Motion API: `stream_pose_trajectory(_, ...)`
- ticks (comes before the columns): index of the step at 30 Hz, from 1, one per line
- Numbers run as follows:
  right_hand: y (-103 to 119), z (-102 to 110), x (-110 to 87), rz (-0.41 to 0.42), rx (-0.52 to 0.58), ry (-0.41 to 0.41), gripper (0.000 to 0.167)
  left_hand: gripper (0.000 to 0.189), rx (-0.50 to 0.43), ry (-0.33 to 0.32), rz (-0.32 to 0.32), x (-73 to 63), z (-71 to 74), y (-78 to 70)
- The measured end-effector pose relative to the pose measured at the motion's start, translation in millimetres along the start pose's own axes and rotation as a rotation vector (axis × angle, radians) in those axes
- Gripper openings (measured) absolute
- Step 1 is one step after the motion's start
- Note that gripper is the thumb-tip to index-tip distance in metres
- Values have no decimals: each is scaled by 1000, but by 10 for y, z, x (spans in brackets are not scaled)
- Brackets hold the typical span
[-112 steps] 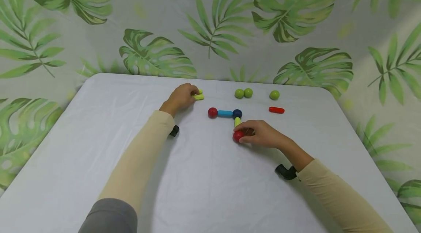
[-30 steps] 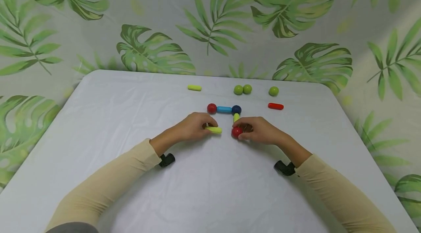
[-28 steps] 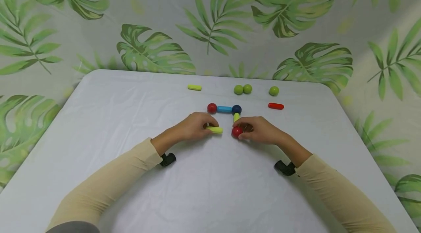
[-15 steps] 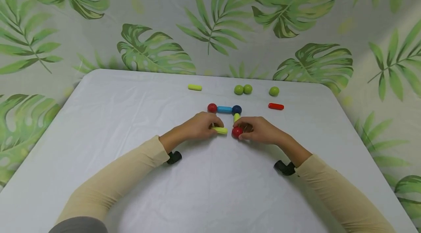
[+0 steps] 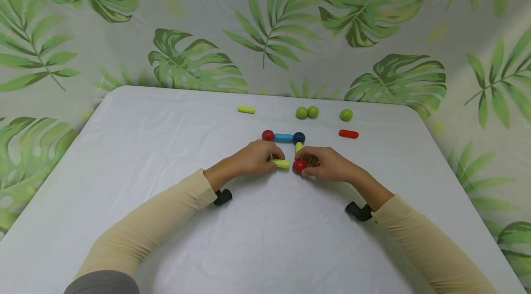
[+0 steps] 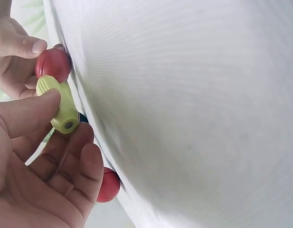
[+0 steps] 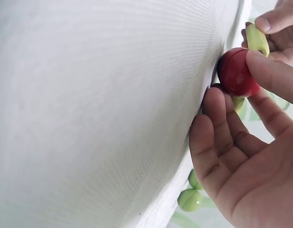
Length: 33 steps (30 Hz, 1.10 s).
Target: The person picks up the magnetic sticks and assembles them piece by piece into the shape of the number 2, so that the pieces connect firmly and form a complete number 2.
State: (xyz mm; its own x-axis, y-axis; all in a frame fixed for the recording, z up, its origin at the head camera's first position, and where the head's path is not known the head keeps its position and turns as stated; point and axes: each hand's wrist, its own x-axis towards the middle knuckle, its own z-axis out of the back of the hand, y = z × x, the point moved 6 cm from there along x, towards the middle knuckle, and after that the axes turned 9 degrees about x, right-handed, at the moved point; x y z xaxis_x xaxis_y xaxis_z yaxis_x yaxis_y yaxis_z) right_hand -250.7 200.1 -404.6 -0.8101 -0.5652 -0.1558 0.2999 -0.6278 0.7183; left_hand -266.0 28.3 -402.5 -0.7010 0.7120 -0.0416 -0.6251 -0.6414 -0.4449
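Observation:
My left hand point(image 5: 258, 157) pinches a yellow-green magnetic rod point(image 5: 281, 163) between thumb and fingers; a small metal disc shows in its near end in the left wrist view. The rod's other end points at a red ball point(image 5: 299, 167), with a narrow gap between them in the head view. My right hand point(image 5: 327, 164) grips that ball, thumb on one side and fingers on the other. A second yellow-green rod point(image 5: 299, 147), partly hidden by the right fingers, runs from the ball to a dark blue ball point(image 5: 298, 138). A light blue rod point(image 5: 284, 138) links this to another red ball point(image 5: 268, 135).
Toward the back lie a loose yellow-green rod point(image 5: 246, 109), two green balls point(image 5: 307, 112) side by side, and a third green ball point(image 5: 346, 114). A red rod point(image 5: 348, 133) lies right of the joined pieces. White cloth covers the table point(image 5: 265, 234).
My left hand picked up one of two yellow-green rods at the back and brought it forward and right, close to the red ball. My right hand keeps its grip on the ball.

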Motion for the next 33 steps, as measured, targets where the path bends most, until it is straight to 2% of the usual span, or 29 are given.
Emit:
stream_pose_trajectory(11,-17,-22,8,-20,16,9,36,24,-7,11,10,14,-18,22)
stream_pose_trajectory(21,-6,-12,4,-6,12,12,36,26,-42,-16,15,31,-18,5)
stream_pose_trajectory(33,-4,-4,-11,-9,15,9,36,23,-31,-9,17,63,-51,-4)
